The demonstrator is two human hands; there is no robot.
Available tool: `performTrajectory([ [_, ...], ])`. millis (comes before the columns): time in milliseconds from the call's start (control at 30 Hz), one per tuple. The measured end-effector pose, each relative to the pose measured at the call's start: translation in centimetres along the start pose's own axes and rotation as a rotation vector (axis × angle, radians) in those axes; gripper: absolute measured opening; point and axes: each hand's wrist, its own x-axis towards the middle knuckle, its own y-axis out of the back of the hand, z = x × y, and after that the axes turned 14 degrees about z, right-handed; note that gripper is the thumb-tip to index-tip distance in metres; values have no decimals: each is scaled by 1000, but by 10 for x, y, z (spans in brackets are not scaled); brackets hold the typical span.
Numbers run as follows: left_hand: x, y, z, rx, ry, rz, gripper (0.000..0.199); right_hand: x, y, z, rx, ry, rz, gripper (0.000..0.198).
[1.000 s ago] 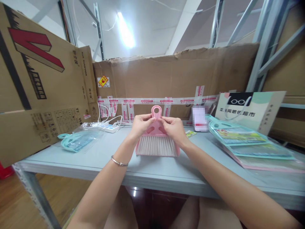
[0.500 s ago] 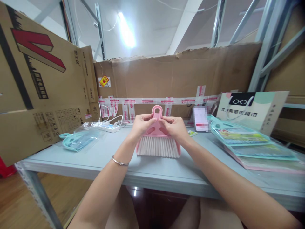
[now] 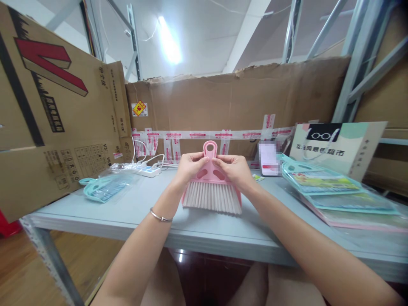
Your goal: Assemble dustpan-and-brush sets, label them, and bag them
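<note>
A pink hand brush (image 3: 211, 171) with white bristles stands upright in front of me, bristles downward, just above or on the grey table. Behind it a pink dustpan (image 3: 239, 194) shows only at its edges; the rest is hidden by the brush. My left hand (image 3: 190, 168) pinches the left side of the brush below the handle loop, thumb in front. On the opposite side my right hand (image 3: 235, 169) grips it the same way. Fingers of both hands curl behind, where I cannot see what they touch.
Bagged teal brush sets (image 3: 334, 187) are stacked on the right before a paper bag (image 3: 344, 144). Another bagged set (image 3: 103, 189) lies left, near a power strip (image 3: 149, 171). A phone (image 3: 269, 159) leans at the back. Cardboard (image 3: 204, 104) walls the rear.
The lower right of the brush's bristles has dropped slightly and come a little away from the dustpan. Both hands keep their grip in nearly the same place.
</note>
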Motion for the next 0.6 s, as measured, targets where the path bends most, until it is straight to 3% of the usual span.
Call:
performTrajectory([
  [433,-1,0,-2,19,13,-9,37,2,-2,1,-44,14,35,28],
  [600,2,1,-2,57,-62,4,32,6,2,2,52,-60,-66,40],
])
